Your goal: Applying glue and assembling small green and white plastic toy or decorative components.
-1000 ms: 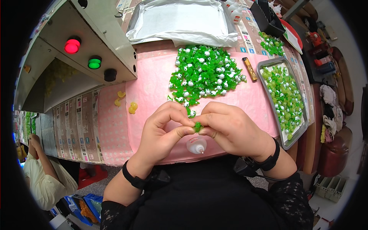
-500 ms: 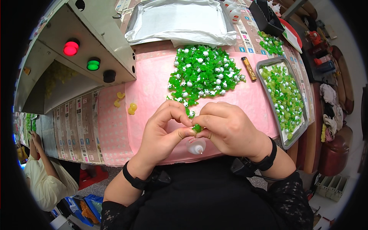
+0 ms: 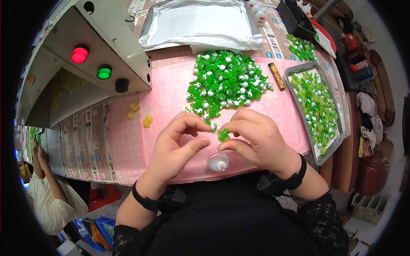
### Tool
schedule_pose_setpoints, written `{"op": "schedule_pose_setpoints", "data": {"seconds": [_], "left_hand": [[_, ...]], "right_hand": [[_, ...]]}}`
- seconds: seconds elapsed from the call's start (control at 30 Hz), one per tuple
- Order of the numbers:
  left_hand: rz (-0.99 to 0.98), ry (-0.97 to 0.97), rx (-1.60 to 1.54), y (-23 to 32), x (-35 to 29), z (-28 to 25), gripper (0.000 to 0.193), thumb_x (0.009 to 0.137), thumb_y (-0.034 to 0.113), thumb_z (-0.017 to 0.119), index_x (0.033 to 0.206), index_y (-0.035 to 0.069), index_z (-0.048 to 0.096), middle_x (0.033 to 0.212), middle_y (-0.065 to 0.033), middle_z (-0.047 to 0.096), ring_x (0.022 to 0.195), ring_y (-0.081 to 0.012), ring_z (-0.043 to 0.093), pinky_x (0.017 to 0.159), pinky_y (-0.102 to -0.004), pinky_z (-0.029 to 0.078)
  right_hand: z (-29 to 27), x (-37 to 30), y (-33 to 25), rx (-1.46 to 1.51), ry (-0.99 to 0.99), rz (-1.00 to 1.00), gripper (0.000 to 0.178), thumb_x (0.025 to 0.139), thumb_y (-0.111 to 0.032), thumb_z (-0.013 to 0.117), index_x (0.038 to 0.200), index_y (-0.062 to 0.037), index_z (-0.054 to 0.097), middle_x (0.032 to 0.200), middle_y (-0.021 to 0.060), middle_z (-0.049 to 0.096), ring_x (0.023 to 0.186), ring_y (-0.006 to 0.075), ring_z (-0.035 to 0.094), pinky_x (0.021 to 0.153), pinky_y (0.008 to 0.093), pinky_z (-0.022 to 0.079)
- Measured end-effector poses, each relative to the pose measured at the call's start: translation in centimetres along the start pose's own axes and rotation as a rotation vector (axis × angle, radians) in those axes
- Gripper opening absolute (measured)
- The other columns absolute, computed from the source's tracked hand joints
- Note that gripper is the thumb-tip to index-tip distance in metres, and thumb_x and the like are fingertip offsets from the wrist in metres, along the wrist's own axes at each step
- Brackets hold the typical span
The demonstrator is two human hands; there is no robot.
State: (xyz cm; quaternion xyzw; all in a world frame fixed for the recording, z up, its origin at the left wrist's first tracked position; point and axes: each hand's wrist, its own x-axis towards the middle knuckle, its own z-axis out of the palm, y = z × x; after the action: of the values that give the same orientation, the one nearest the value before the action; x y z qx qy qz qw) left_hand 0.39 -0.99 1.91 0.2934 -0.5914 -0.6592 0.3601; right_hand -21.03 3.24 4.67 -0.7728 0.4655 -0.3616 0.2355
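Drawing back from the small translucent green piece point(image 3: 223, 135) since the earlier frames, the left hand point(image 3: 171, 145) is hovering to its left, thumb and forefinger spread apart, nothing showing between them. Just below the hands, a whitish translucent squeeze bottle point(image 3: 218, 162) with a pointed nozzle is sitting near the tabletop's front edge. Beyond, a heap of green pieces with white eye-like balls point(image 3: 230, 83) is covering part of a pink sheet point(image 3: 282, 121), its nearest end trailing toward the fingers. A gold-brown lighter point(image 3: 276, 76) is lying between heap and grey metal tray point(image 3: 302, 119). Above the sheet, the right hand point(image 3: 262, 141) is pinching the green piece, which is looking glossy and irregular.
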Motion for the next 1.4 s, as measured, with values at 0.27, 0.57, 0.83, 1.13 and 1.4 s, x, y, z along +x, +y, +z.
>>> {"op": "schedule_pose_setpoints", "data": {"seconds": [0.27, 0.57, 0.83, 1.13, 1.4], "left_hand": [[-0.046, 0.163, 0.403, 2.3, -0.9, -4.4, 0.016, 0.082, 0.001, 0.069, 0.096, 0.002, 0.063, 0.092, 0.0003, 0.06, 0.081, -0.0085, 0.051, 0.076, -0.022, 0.043], [-0.146, 0.038, 0.08, 2.6, -0.1, -2.7, 0.021, 0.088, -0.001, 0.063, 0.109, 0.0, 0.06, 0.109, -0.0069, 0.064, 0.099, -0.0131, 0.061, 0.086, -0.0274, 0.05], [-0.129, 0.014, -0.362, 0.0, 0.5, -0.2, 0.033, 0.088, -0.006, 0.061, 0.118, 0.002, 0.049, 0.11, -0.008, 0.058, 0.104, -0.0143, 0.059, 0.091, -0.0275, 0.051], [-0.199, 0.142, -0.405, -0.3, -0.5, -0.8, 0.022, 0.095, 0.009, 0.059, 0.117, 0.004, 0.055, 0.11, -0.0126, 0.065, 0.099, -0.0205, 0.066, 0.089, -0.033, 0.054], [-0.257, 0.192, -0.468, -1.4, -2.1, -2.9, 0.023, 0.097, 0.012, 0.058, 0.118, 0.003, 0.059, 0.112, -0.011, 0.066, 0.096, -0.0166, 0.064, 0.087, -0.0315, 0.053]], "right_hand": [[-0.3, -0.5, 0.4, 0.004, 0.037, -0.011, 0.024, 0.072, -0.015, 0.078, 0.088, -0.0037, 0.064, 0.079, 0.0089, 0.057, 0.071, 0.0267, 0.058, 0.063, 0.0366, 0.047], [0.3, 0.3, 0.3, 0.019, 0.101, -0.052, 0.026, 0.073, -0.016, 0.077, 0.094, -0.0055, 0.067, 0.08, 0.0081, 0.058, 0.071, 0.0262, 0.058, 0.063, 0.0369, 0.047], [0.9, 1.6, -0.5, -0.148, 0.169, -0.184, 0.03, 0.074, -0.02, 0.077, 0.102, -0.0105, 0.069, 0.082, 0.0053, 0.057, 0.07, 0.0235, 0.057, 0.062, 0.0359, 0.042], [-0.6, -0.7, -0.9, 0.118, 0.117, 0.062, 0.047, 0.081, -0.024, 0.075, 0.123, -0.0089, 0.062, 0.106, 0.011, 0.058, 0.082, 0.0257, 0.06, 0.071, 0.0348, 0.049], [1.2, -4.6, 0.6, 0.224, -0.147, 0.04, 0.055, 0.076, -0.03, 0.079, 0.119, -0.0036, 0.058, 0.113, 0.012, 0.064, 0.104, 0.0286, 0.061, 0.092, 0.0389, 0.047]]}}
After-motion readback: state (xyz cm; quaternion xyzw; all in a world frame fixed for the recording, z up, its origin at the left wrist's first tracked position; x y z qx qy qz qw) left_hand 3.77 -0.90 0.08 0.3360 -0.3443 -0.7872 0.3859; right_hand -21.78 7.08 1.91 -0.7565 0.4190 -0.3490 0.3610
